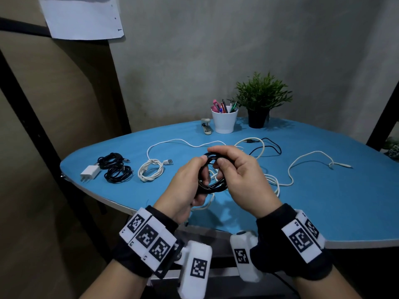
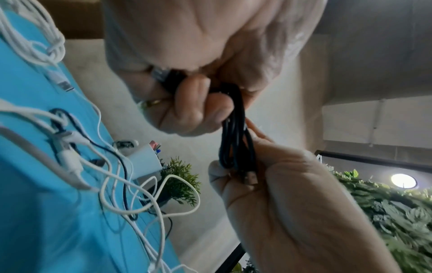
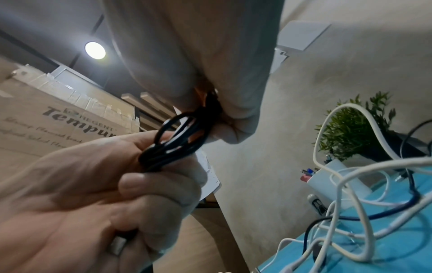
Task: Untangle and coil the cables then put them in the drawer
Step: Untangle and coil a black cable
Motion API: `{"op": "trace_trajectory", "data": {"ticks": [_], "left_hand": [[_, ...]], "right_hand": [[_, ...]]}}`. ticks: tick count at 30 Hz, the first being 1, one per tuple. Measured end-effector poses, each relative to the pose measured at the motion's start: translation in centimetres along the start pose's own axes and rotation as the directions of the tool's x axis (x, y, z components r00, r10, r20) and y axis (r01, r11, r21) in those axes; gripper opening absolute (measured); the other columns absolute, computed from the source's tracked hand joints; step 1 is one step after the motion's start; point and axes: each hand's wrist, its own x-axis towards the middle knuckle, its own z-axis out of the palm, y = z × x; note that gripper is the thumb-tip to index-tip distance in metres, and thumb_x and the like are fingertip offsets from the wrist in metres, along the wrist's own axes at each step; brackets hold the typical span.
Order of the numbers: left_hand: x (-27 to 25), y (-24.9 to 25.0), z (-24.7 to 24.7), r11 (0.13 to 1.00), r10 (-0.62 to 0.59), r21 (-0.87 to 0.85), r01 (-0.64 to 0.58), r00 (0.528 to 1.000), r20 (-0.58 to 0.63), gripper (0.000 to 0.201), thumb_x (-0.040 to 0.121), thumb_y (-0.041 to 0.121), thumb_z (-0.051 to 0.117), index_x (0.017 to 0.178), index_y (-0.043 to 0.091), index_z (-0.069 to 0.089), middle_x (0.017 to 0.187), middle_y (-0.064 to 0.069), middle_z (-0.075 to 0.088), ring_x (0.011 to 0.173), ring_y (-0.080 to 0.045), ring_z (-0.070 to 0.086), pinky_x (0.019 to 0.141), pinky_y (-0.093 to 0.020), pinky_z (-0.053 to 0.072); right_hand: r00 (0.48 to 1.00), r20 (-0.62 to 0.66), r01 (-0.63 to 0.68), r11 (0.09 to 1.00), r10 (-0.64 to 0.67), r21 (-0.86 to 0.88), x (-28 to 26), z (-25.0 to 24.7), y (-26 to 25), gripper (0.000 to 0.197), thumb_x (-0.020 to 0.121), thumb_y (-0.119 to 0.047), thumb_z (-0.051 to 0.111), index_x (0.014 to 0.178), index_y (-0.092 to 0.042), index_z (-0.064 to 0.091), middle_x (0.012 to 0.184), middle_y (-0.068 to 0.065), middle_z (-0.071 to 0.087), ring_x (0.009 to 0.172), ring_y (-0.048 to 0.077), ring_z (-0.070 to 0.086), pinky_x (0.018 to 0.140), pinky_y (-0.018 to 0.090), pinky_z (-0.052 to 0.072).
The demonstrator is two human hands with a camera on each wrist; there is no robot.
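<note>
I hold a black cable coil (image 1: 212,186) in the air over the near edge of the blue table (image 1: 323,201). My left hand (image 1: 200,169) grips its left side, and my right hand (image 1: 224,160) pinches its top and right side. In the left wrist view the black cable coil (image 2: 233,140) runs between my left hand (image 2: 243,166) and the right hand above. In the right wrist view my right hand (image 3: 149,171) clamps the bunched loops of the black cable coil (image 3: 182,146). Loose white cables (image 1: 289,169) and a loose black cable (image 1: 272,145) lie tangled behind my hands.
On the table's left lie coiled black cables (image 1: 116,169) beside a white charger (image 1: 89,172), and a coiled white cable (image 1: 151,170). At the back stand a stapler (image 1: 206,126), a white pen cup (image 1: 224,121) and a potted plant (image 1: 262,98).
</note>
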Motion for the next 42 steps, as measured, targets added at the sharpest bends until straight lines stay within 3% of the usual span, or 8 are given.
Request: {"op": "trace_trajectory", "data": {"ticks": [4,7,13,20,25,34,39,42], "left_hand": [[-0.1,0.2,0.0,0.993,-0.054,-0.102,0.065,0.993,0.107,0.036,0.096,0.031,0.035,0.064,0.016,0.039,0.056,0.002,0.041,0.038,-0.013,0.030,0.040,-0.018,0.017],[0.1,0.2,0.1,0.998,0.044,-0.055,-0.042,0.999,0.026,0.041,0.099,0.035,0.035,0.063,0.016,0.040,0.057,0.002,0.039,0.038,-0.010,0.028,0.039,-0.015,0.019],[0.7,0.7,-0.6,0.987,0.159,0.026,-0.157,0.985,-0.062,0.042,0.095,0.048,0.038,0.065,0.018,0.036,0.057,0.005,0.033,0.042,-0.007,0.023,0.038,-0.016,0.020],[1.2,-0.1,-1.2,0.836,0.364,0.452,-0.311,0.931,-0.033,0.046,0.095,0.045,0.044,0.057,0.021,0.037,0.052,0.006,0.033,0.046,-0.013,0.028,0.051,-0.032,0.025],[1.0,0.0,-1.0,0.674,0.390,0.664,-0.323,0.919,0.051,0.048,0.096,0.043,0.042,0.055,0.020,0.033,0.040,0.006,0.033,0.043,-0.009,0.033,0.046,-0.023,0.023],[1.7,-0.8,-1.5,0.726,0.462,0.609,-0.319,0.883,-0.088,0.046,0.097,0.044,0.037,0.060,0.015,0.037,0.053,0.004,0.035,0.052,-0.015,0.034,0.051,-0.027,0.026],[1.8,-0.9,-1.2,0.677,0.481,0.663,-0.320,0.874,-0.070,0.051,0.097,0.045,0.035,0.071,0.003,0.050,0.054,0.001,0.041,0.055,-0.018,0.040,0.054,-0.029,0.029],[1.7,-1.0,-1.0,0.667,0.482,0.677,-0.311,0.873,-0.073,0.049,0.097,0.045,0.035,0.068,0.007,0.048,0.053,0.002,0.041,0.055,-0.017,0.041,0.053,-0.032,0.027]], "right_hand": [[1.000,-0.017,-0.014,0.999,0.014,0.037,-0.1,-0.2,0.0,0.040,0.094,-0.002,0.044,0.099,-0.036,0.063,0.075,-0.015,0.059,0.060,0.004,0.052,0.065,0.024,0.046],[0.997,0.026,-0.076,0.992,0.074,0.105,0.1,-0.4,-0.3,0.034,0.098,-0.006,0.041,0.109,-0.033,0.058,0.085,-0.005,0.063,0.066,0.007,0.053,0.069,0.023,0.045],[0.948,0.157,-0.318,0.856,0.277,0.407,0.5,-1.8,-0.5,0.033,0.096,0.002,0.041,0.113,-0.021,0.058,0.096,0.014,0.063,0.075,0.015,0.055,0.055,0.019,0.045],[0.959,-0.012,-0.274,0.937,0.284,0.217,0.8,-1.9,0.4,0.032,0.095,0.003,0.042,0.090,-0.018,0.066,0.071,0.002,0.062,0.060,0.007,0.053,0.055,0.016,0.043],[0.953,-0.071,-0.277,0.943,0.293,0.183,1.2,-2.4,0.4,0.030,0.095,0.003,0.042,0.087,-0.014,0.065,0.072,0.002,0.062,0.055,-0.003,0.055,0.054,0.010,0.042],[0.917,0.100,-0.398,0.873,0.386,0.282,0.0,-2.8,0.1,0.021,0.094,-0.007,0.051,0.089,-0.014,0.071,0.074,0.003,0.069,0.074,0.014,0.060,0.061,0.024,0.043],[0.897,0.054,-0.431,0.841,0.439,0.326,0.0,-2.0,0.0,0.010,0.083,-0.013,0.068,0.074,-0.007,0.067,0.066,0.006,0.062,0.067,0.017,0.054,0.060,0.026,0.048],[0.901,-0.009,-0.416,0.872,0.433,0.259,0.4,-1.2,0.3,0.009,0.081,-0.005,0.070,0.079,-0.008,0.061,0.055,-0.003,0.061,0.051,0.006,0.056,0.059,0.031,0.053]]}}
